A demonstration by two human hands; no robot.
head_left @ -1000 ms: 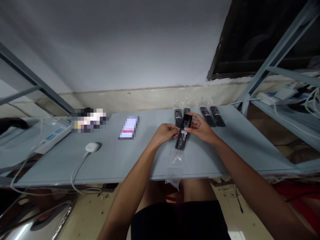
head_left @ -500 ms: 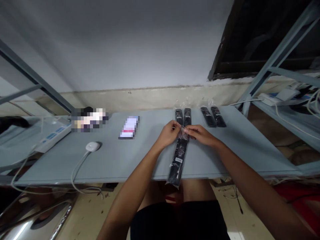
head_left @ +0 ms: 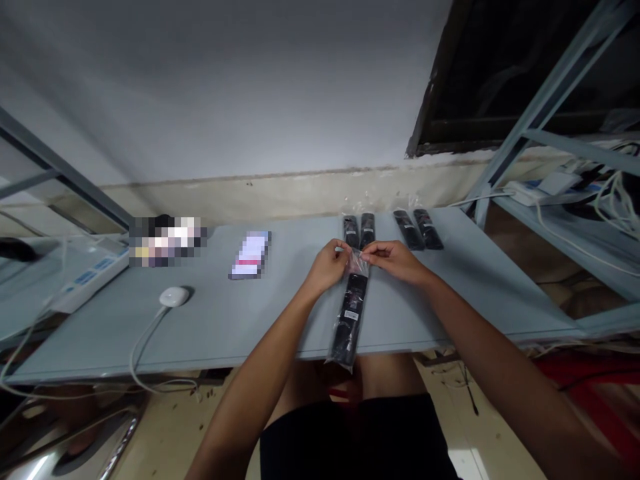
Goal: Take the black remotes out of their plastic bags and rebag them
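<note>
A long black item (head_left: 351, 300) with a white label lies in a clear plastic bag (head_left: 358, 265), its near end over the table's front edge. I cannot make out its exact kind. My left hand (head_left: 331, 265) pinches the bag's far end from the left. From the right, my right hand (head_left: 393, 260) pinches the same end, its fingertips close to the left ones. Just beyond my hands lie two similar bagged black items, a left one (head_left: 351, 229) and a right one (head_left: 368, 228), partly hidden by my fingers.
Two more bagged black items (head_left: 418, 230) lie at the back right of the grey table (head_left: 270, 313). A phone (head_left: 251, 255) and a white round device (head_left: 174, 297) with a cable are on the left. Power strips (head_left: 93, 277) and metal frame posts (head_left: 535, 120) flank the table.
The view has shifted slightly, so the table's things sit a little further left. Both hands still pinch the bag's far end, with only small finger movement.
</note>
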